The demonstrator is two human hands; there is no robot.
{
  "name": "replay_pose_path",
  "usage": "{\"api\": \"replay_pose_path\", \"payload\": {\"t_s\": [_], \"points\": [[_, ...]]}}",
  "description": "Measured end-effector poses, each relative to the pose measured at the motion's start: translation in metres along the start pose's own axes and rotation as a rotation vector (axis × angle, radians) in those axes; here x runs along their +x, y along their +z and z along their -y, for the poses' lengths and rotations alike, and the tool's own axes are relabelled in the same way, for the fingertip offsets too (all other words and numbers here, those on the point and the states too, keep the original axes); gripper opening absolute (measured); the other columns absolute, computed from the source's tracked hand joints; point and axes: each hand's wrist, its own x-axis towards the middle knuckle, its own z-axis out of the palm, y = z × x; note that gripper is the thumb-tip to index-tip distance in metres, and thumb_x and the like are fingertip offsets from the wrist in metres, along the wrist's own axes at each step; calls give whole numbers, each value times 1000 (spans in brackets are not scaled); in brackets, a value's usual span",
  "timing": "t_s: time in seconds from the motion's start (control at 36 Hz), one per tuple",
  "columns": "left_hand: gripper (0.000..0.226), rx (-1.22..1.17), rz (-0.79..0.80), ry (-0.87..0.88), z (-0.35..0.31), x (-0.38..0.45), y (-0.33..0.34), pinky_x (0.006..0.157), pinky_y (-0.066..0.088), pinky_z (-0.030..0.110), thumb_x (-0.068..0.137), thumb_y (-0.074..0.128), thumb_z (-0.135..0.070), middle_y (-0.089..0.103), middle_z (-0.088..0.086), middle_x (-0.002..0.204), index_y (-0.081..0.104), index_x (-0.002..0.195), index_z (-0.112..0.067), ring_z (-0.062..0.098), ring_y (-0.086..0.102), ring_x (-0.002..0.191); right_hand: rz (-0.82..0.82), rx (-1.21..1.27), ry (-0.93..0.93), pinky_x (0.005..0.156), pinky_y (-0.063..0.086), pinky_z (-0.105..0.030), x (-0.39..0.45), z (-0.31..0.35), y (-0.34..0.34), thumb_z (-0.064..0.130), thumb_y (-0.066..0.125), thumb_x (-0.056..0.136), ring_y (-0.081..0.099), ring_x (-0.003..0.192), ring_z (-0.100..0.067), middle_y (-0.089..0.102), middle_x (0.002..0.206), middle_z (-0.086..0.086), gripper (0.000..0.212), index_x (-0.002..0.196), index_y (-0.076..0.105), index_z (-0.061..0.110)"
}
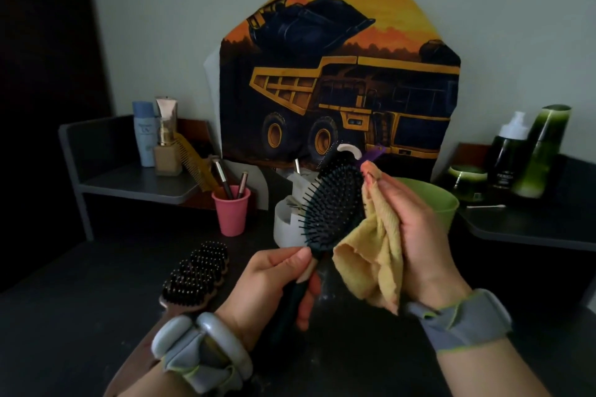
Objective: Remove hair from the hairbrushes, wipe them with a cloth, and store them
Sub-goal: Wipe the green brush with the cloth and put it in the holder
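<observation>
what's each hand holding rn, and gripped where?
Left hand grips the dark paddle hairbrush by its handle, just below the head. Right hand holds the yellow cloth bunched in its palm, against the brush's edge.

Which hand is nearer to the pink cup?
Left. The left hand grips the paddle brush handle, below and just right of the pink cup. The right hand, holding the cloth, is farther right.
</observation>
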Motion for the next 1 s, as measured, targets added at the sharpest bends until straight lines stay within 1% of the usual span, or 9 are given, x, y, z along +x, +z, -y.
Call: {"api": "replay_pose_path", "payload": {"t_s": [0.08, 0.25, 0.33, 0.42, 0.5, 0.67, 0.72, 0.81, 1.0], "points": [[42, -42, -11, 11, 2, 2, 1, 39, 39, 23, 91, 49, -35, 47, 12, 45, 62, 66, -4, 21, 44, 35, 0, -43, 15, 96, 51, -37, -2, -4, 3, 20, 57, 90, 66, 108, -25, 72, 110, -11, 28, 114, 70, 11], [43, -233, -92, 26, 0, 6, 0, 36, 37, 23, 90, 46, -35, 47, 9, 44, 64, 60, -9, 19, 41, 33, 147, -120, -32, 71, 53, -15, -16, -23, 19, 12, 61, 88, 71, 95, -12, 75, 101, -2, 20, 96, 78, 20], [49, -278, -108, -46, -1, 7, -4, 38, 35, 23, 89, 44, -42, 42, 9, 41, 58, 58, -7, 19, 40, 32, 194, -142, -40, 72, 57, -22, -24, -34, 28, 6, 58, 92, 72, 93, -19, 75, 99, -5, 22, 100, 76, 17], [52, -306, -108, -65, -3, 7, -4, 39, 33, 25, 88, 42, -45, 40, 8, 39, 56, 57, -7, 19, 38, 32, 296, -138, 48, 55, 57, -49, -31, -40, 32, 15, 59, 94, 66, 58, -38, 70, 75, -21, 21, 107, 74, 19], [50, -301, -152, -29, -5, 8, -4, 35, 32, 23, 87, 44, -45, 42, 6, 39, 52, 57, -6, 17, 37, 31, 335, -206, 47, 49, 55, -41, -33, -46, 31, 14, 59, 94, 64, 49, -36, 65, 63, -19, 19, 106, 74, 17], [50, -303, -137, -66, -6, 7, -4, 34, 29, 19, 89, 42, -46, 39, 6, 40, 52, 61, -6, 16, 35, 30, 350, -168, -54, 58, 58, -36, -27, -36, 26, 14, 62, 90, 72, 69, -34, 73, 83, -19, 18, 101, 75, 13], [43, -302, -128, -42, -7, 7, -4, 33, 29, 18, 87, 45, -43, 46, 4, 47, 60, 78, -4, 14, 36, 31, 243, -216, -212, 72, 57, -24, -21, -30, 23, 14, 62, 88, 72, 92, -21, 76, 97, -5, 20, 99, 77, 21], [46, -309, -144, -8, -8, 6, -1, 34, 32, 18, 87, 44, -41, 51, 5, 56, 62, 108, -4, 14, 39, 32, 126, -413, -422, 78, 54, -18, -17, -27, 18, 11, 62, 92, 70, 98, -12, 75, 100, 4, 23, 100, 75, 28], [67, -172, -233, -16, -6, 9, -2, 35, 35, 17, 94, 21, -61, 48, 7, 48, 54, 70, -7, 17, 41, 31, 226, -899, -580, 86, 51, -18, -27, -46, 25, 12, 63, 91, 64, 94, -4, 65, 98, 1, 23, 113, 70, 13]]}}
